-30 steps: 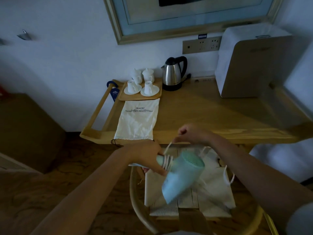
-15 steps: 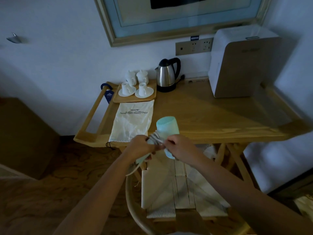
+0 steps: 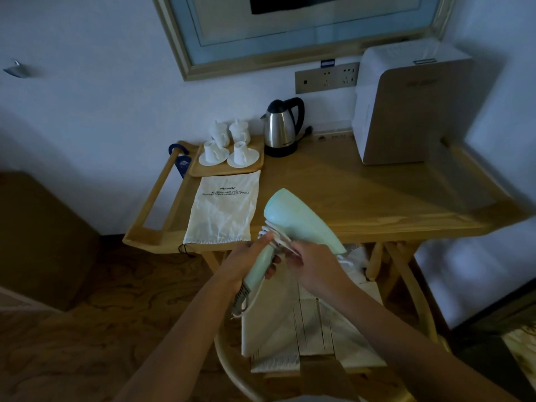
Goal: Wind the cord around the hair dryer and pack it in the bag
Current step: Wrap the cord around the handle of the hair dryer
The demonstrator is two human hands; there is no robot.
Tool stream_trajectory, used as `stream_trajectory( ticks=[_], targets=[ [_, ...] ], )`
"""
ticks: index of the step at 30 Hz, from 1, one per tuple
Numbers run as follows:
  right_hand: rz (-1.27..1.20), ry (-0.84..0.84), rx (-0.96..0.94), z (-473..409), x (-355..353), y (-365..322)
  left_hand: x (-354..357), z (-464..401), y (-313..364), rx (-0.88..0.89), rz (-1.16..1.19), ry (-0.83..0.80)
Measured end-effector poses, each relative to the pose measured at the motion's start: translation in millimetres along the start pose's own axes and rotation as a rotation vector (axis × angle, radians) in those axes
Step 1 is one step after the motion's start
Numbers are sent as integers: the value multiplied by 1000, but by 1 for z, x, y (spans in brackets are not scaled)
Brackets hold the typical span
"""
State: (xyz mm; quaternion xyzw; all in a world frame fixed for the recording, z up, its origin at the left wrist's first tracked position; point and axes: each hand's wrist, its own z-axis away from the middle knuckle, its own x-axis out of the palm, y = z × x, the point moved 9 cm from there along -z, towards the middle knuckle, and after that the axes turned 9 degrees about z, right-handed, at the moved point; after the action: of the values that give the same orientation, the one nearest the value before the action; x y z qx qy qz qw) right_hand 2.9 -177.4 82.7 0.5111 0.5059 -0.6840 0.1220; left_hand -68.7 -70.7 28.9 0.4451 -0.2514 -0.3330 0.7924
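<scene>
With the left hand (image 3: 249,258) clamped on the hair dryer (image 3: 295,224) handle, the right hand (image 3: 314,264), pinching the cord (image 3: 275,237), should lay turns snug and side by side.

Single head-worn wide-angle view, looking forward and steeply down from above a wooden desk (image 3: 362,198) set against a white wall (image 3: 87,111). Close over both forearms, which enter from the bottom edge and meet just short of the desk's near edge. Takes in the whole desk top, from left rail to right corner, with lines bowed toward the frame's borders.
</scene>
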Motion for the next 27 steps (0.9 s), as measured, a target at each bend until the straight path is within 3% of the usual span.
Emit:
stream_trajectory(
  ticks=[3,7,13,18,22,25,27],
  targets=[
    [-56,28,38,4,2,-1,13,6,6,20,62,-22],
    [-597,171,24,24,1,-10,20,9,21,112,73,50],
    [-530,367,46,39,1,4,14,13,38,272,-3,174],
    [-1146,342,333,29,1,49,-7,17,35,245,61,287],
    [-980,175,380,8,5,60,-12,19,30,205,91,256],
    [-799,274,375,1,-19,69,-13,20,31,244,-25,267],
    [-713,307,364,-5,-42,72,-17,19,37,302,-228,289]
  ],
)
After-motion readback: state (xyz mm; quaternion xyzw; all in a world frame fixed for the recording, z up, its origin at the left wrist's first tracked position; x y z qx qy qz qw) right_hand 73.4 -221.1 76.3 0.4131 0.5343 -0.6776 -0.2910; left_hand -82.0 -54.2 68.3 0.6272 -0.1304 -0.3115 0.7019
